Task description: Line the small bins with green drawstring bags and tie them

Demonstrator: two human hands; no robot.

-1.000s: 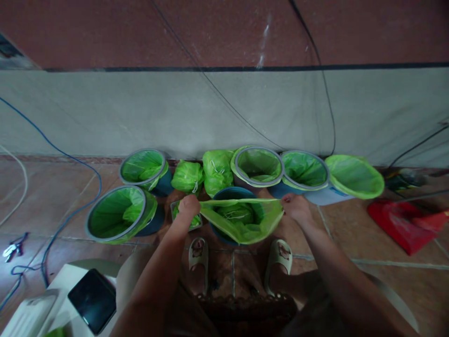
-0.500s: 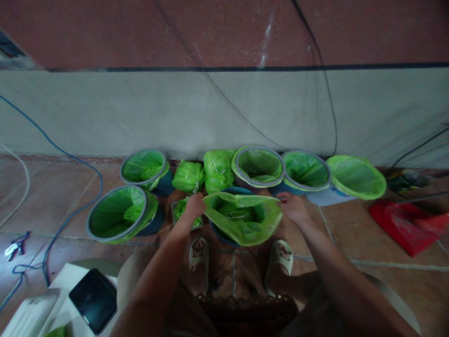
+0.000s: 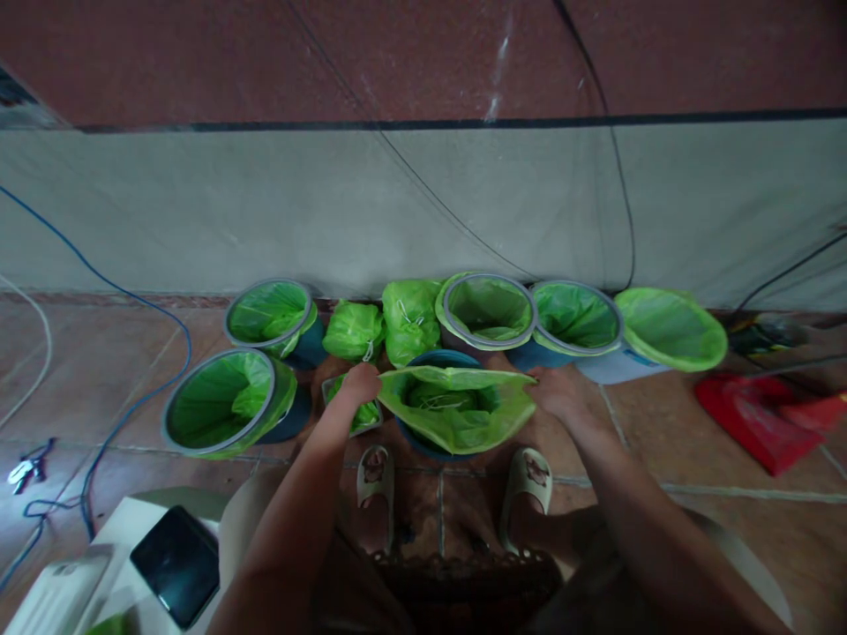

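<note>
A blue bin (image 3: pixel 442 362) stands on the floor between my sandalled feet and the wall. A green bag liner (image 3: pixel 463 414) is stretched across its mouth. My left hand (image 3: pixel 357 384) pinches the liner's left edge, fingers closed. My right hand (image 3: pixel 559 392) grips the liner's right edge. A tied bundle of green plastic (image 3: pixel 445 399) lies inside the bin.
Several bins lined in green (image 3: pixel 221 401) (image 3: pixel 270 313) (image 3: pixel 488 310) (image 3: pixel 577 319) (image 3: pixel 670 328) ring the wall. Two tied green bags (image 3: pixel 355 331) (image 3: pixel 410 319) sit behind. A red bag (image 3: pixel 747 410) lies right. A blue cable (image 3: pixel 112 291) and a phone (image 3: pixel 176 566) are left.
The liner's top edge has slackened and dropped lower over the bin. Both hands have shifted slightly but keep hold of its edges.
</note>
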